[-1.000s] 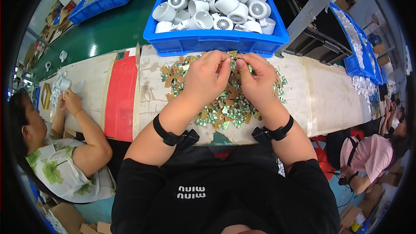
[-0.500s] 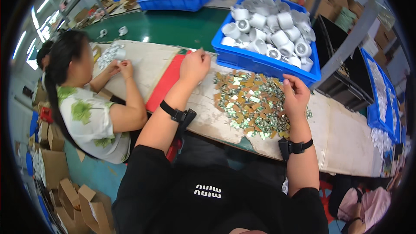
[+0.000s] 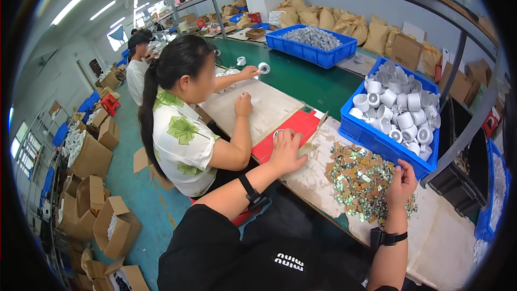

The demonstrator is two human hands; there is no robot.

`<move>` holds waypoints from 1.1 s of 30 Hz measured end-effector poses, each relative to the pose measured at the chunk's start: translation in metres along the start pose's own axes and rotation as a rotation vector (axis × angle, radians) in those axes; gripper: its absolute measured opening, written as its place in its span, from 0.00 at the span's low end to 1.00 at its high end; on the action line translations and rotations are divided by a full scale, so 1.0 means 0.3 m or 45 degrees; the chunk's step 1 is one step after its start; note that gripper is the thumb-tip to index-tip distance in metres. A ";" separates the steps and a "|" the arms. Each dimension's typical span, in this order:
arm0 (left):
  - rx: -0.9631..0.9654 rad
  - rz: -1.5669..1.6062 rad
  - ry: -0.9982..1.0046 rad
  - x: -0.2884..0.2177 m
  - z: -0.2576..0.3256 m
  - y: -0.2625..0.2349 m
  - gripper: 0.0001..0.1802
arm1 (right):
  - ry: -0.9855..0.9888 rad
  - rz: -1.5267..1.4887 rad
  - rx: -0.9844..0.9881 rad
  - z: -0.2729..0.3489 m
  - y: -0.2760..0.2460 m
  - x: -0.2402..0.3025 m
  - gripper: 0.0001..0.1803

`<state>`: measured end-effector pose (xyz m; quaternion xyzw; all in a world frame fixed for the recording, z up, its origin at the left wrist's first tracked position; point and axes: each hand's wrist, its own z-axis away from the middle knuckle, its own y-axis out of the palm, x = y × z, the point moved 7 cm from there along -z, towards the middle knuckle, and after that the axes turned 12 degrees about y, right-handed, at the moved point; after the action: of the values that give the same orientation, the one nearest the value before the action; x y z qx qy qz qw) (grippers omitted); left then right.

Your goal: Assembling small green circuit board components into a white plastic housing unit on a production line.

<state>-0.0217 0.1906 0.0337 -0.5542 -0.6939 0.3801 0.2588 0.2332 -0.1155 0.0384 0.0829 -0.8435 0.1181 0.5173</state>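
Observation:
My left hand (image 3: 287,153) reaches over the red mat (image 3: 295,125), its fingers stretched and the thumb apart. A white ring-shaped part (image 3: 278,133) shows right at its fingertips; I cannot tell whether they touch it. Beside the loose pile of small green and tan circuit boards (image 3: 361,180), my right hand (image 3: 402,184) is raised with thumb and fingers curled together. What it pinches, if anything, is too small to make out. Behind that hand stands a blue crate (image 3: 388,148) heaped with white cup-shaped housings (image 3: 401,108), some with finned ends.
On my left a co-worker (image 3: 186,129) sits at the same table, one hand out with a white housing (image 3: 264,68). Another blue crate (image 3: 323,56) stands on the green belt (image 3: 301,83). A metal post (image 3: 468,97) rises at right. Cardboard boxes (image 3: 116,229) stand on the floor.
My view has swung left and up. My left hand has lowered onto the red mat and its fingers have opened out. My right hand's fingers have drawn together. The co-worker's hands have moved apart.

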 end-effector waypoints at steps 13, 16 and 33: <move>-0.125 0.527 -0.056 0.101 -0.350 0.048 0.28 | -0.117 0.148 -0.003 -0.002 0.012 0.065 0.05; -0.195 0.798 -0.004 -0.101 -0.479 0.026 0.25 | -0.145 0.180 -0.007 -0.007 0.010 0.056 0.05; -0.600 0.365 0.080 -0.293 -0.745 0.118 0.21 | -0.235 0.307 -0.024 -0.039 -0.002 0.033 0.05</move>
<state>0.1951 0.1629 0.1394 -0.7032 -0.6692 0.2237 0.0876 0.2389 -0.1127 0.0523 -0.0134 -0.8923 0.1634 0.4205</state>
